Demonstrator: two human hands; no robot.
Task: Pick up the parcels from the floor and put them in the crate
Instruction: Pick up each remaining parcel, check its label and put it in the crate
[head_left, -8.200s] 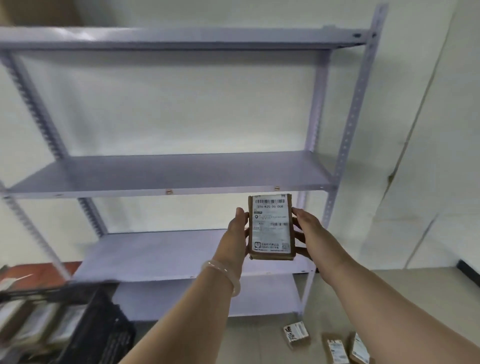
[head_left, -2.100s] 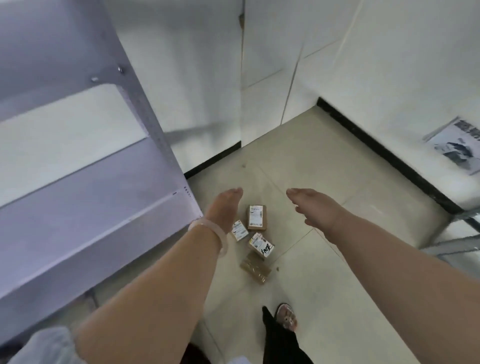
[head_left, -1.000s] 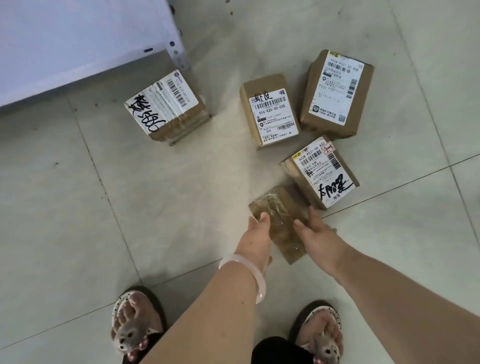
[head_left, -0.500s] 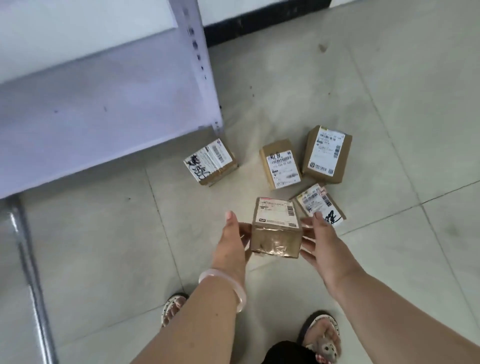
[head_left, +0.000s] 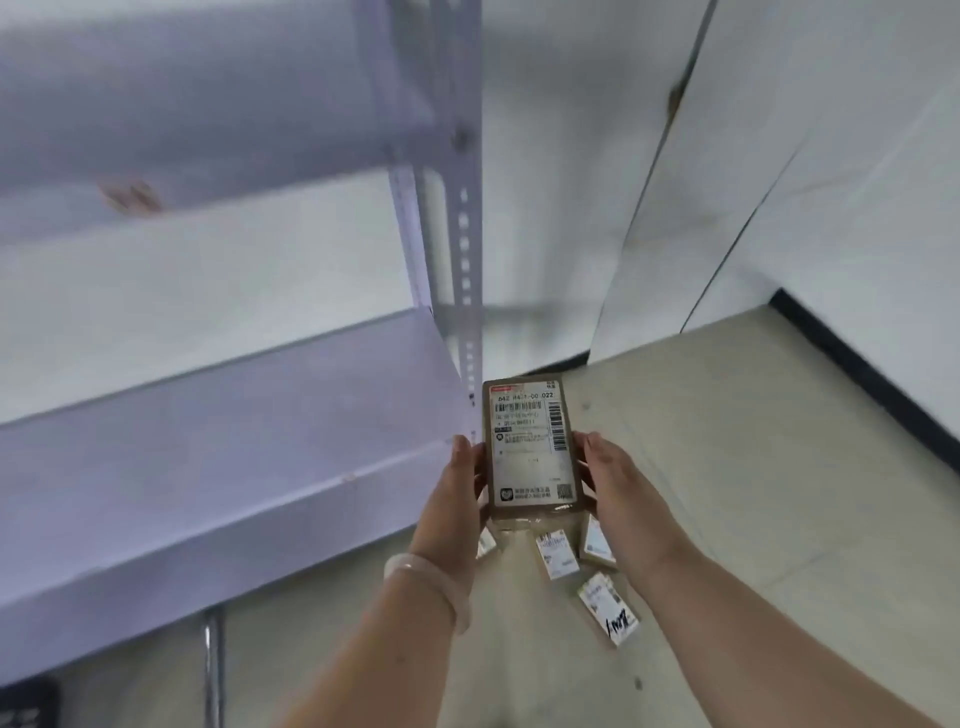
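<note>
A small brown cardboard parcel (head_left: 530, 447) with a white shipping label facing me is held up in front of me. My left hand (head_left: 460, 493) grips its left side and my right hand (head_left: 610, 483) grips its right side. Below it, several more labelled parcels lie on the floor: one (head_left: 557, 556) just under the held box, one (head_left: 597, 543) beside my right wrist, one with black handwriting (head_left: 609, 613) nearer me, and one (head_left: 485, 543) half hidden behind my left hand. A dark corner (head_left: 26, 706) at the bottom left may be the crate.
A grey metal shelving unit (head_left: 234, 415) fills the left side, its perforated upright (head_left: 465, 234) just left of the held parcel. A thin metal leg (head_left: 212, 670) stands at the lower left. White walls with a black skirting (head_left: 857, 374) bound the beige tiled floor.
I have lifted the parcel off the floor with both hands and turned its label toward me. The view has risen from the floor to the shelf and wall.
</note>
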